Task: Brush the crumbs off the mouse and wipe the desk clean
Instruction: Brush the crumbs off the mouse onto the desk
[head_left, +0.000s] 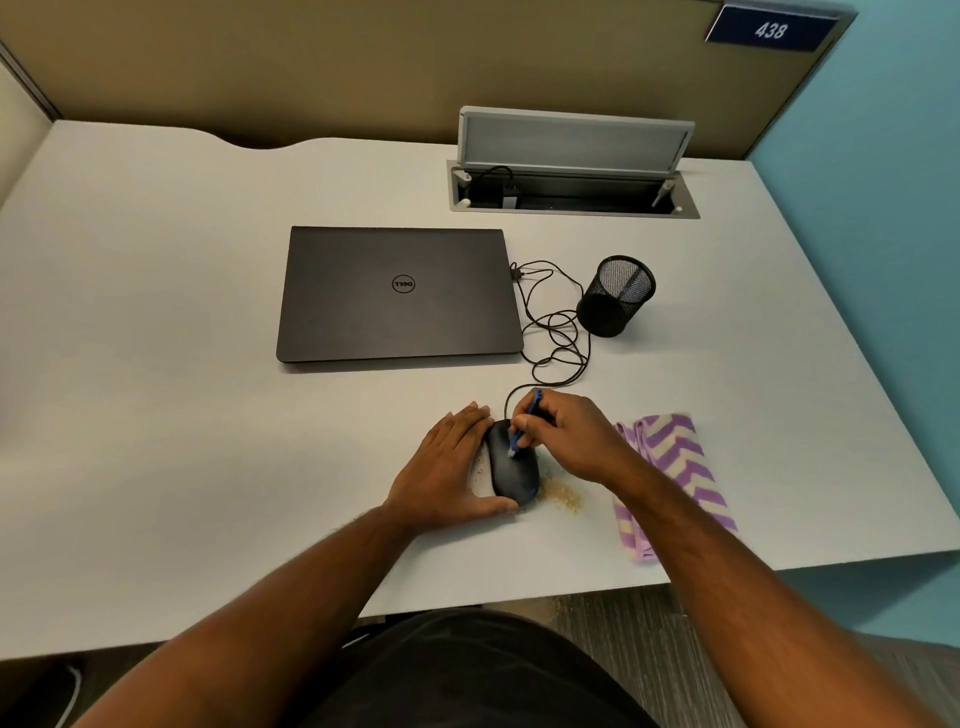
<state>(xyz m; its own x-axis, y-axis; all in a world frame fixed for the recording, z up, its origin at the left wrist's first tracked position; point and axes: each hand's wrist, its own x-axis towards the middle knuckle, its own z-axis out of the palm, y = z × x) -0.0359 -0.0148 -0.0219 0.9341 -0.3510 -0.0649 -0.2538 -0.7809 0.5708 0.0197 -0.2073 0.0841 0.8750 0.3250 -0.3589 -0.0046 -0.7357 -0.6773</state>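
A black wired mouse (511, 470) lies on the white desk (182, 389) near its front edge. My left hand (449, 467) holds the mouse from the left, fingers along its side and thumb at its near end. My right hand (569, 439) pinches a small blue brush (522, 423), whose white tip touches the top of the mouse. Brown crumbs (561, 499) lie scattered on the desk just right of the mouse. A purple and cream zigzag cloth (675, 467) lies folded to the right, partly under my right forearm.
A closed dark laptop (397, 293) sits behind the mouse. The mouse cable (558, 332) loops between the laptop and a black mesh pen cup (615, 296). An open cable hatch (571, 171) is at the desk's back. The desk's front edge runs close below the cloth.
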